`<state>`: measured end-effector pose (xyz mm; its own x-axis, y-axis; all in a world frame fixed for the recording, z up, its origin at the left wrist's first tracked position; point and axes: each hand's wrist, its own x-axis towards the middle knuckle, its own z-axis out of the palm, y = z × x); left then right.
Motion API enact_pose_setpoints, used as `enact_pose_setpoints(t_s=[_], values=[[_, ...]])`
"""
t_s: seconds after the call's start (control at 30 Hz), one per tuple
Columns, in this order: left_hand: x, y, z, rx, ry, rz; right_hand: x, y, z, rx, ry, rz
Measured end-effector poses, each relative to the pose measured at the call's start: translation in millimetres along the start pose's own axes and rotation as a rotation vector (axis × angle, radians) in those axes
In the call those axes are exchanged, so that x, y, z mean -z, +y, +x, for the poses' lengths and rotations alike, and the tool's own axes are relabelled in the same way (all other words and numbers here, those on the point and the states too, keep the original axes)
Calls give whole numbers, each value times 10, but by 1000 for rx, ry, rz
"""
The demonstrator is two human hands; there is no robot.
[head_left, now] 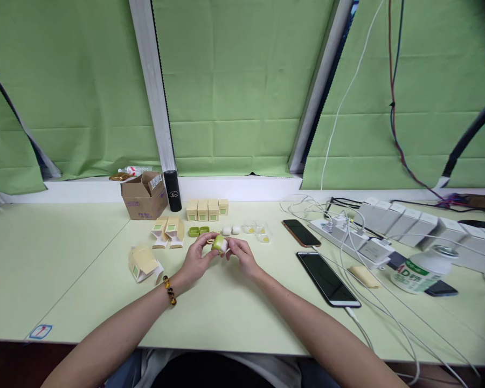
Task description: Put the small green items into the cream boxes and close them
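A small rounded green-and-white piece (219, 244) is between my two hands above the table. My left hand (196, 260) has its fingers closed round the green side. My right hand (242, 256) pinches at the white side, its thumb and fingers together. Just beyond the hands lie green open-topped pieces (199, 231) and small white cylinders (230, 230). To their right are clear plastic pieces with yellow centres (262, 237). Opened cream cartons (168, 231) stand beyond my left hand, and another opened carton (144, 263) lies nearer on the left.
Several closed cream cartons (202, 209) stand at the back, near a brown cardboard box (143, 196) and a black bottle (172, 191). On the right are two phones (327, 278), a white power strip (345, 242) with loose cables, and a white bottle (422, 269).
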<state>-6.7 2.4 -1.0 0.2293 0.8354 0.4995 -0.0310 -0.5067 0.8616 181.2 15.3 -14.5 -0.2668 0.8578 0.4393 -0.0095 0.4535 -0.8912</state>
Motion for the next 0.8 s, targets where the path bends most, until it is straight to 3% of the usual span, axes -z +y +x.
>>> enact_pose_setpoints(t_s=[0.13, 0.2, 0.27, 0.33, 0.47, 0.8], values=[[23, -93, 46, 76, 86, -127, 235, -185, 66, -97, 196, -942], [37, -136, 59, 98, 122, -137, 389, -300, 122, -252, 180, -1290], [47, -168, 64, 111, 140, -136, 535, -392, 172, -463, 125, -1477], [49, -184, 61, 119, 149, -134, 653, -448, 201, -567, 84, -1548], [34, -181, 45, 133, 162, -123, 758, -478, 203, -601, 51, -1563], [43, -181, 49, 123, 191, -99, 566, -486, 195, -497, -131, -1444]])
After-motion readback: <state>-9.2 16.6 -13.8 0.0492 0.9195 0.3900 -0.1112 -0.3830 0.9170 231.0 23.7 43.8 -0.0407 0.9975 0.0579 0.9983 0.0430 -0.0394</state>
